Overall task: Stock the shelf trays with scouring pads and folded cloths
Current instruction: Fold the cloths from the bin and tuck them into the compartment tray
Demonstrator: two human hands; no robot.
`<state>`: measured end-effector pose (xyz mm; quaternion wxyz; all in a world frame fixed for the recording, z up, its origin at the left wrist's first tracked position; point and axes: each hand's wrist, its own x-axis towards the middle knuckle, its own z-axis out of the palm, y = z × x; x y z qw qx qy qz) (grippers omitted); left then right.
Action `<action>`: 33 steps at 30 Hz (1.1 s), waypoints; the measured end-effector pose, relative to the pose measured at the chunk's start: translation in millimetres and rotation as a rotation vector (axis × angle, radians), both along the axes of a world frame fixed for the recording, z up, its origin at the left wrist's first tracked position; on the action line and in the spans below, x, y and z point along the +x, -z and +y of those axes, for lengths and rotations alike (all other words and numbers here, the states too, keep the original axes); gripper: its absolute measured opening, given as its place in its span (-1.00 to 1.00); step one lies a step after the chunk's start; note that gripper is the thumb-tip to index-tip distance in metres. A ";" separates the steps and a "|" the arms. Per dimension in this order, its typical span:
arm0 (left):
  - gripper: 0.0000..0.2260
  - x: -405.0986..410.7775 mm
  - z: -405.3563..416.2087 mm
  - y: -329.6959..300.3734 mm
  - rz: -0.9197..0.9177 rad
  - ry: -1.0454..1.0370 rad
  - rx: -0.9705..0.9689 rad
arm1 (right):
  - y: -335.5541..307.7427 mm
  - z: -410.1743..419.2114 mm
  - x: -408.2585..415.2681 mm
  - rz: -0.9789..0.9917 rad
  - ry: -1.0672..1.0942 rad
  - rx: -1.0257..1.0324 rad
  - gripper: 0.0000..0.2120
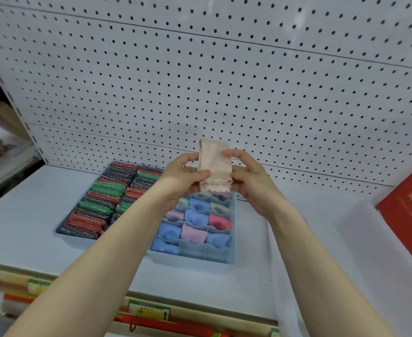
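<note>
Shop aisle: pegboard-backed shelf [42, 215], price labels [149, 311] along its edge.

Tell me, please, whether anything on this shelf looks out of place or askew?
Nothing stands out. The scouring pads lie packed in their tray, the folded cloths sit in the divided tray, and both hands hold a beige cloth above it.
</note>
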<state>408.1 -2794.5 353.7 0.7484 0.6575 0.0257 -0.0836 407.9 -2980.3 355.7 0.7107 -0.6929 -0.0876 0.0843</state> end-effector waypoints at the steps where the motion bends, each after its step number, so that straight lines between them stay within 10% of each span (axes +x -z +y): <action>1: -0.70 0.4 0.8 -2.2 0.017 -0.016 -0.063 | -0.3 -2.3 -0.4 -0.022 -0.060 0.013 -0.46; 10: -0.78 -2.0 2.2 -0.9 0.060 0.023 -0.191 | -1.0 1.8 0.6 -0.201 0.049 -0.094 -0.92; 21: -0.71 -18.4 7.4 18.1 -0.119 0.097 -0.161 | 13.1 18.8 -9.9 -0.017 0.280 0.075 -0.74; 25: -0.38 -29.1 12.7 33.5 -0.126 0.162 0.009 | 28.0 31.1 -20.1 -0.010 0.357 0.030 -0.74; 33: -0.65 -41.1 31.7 64.9 -0.102 0.033 -0.001 | 55.5 39.0 -43.2 0.328 0.192 0.132 -0.66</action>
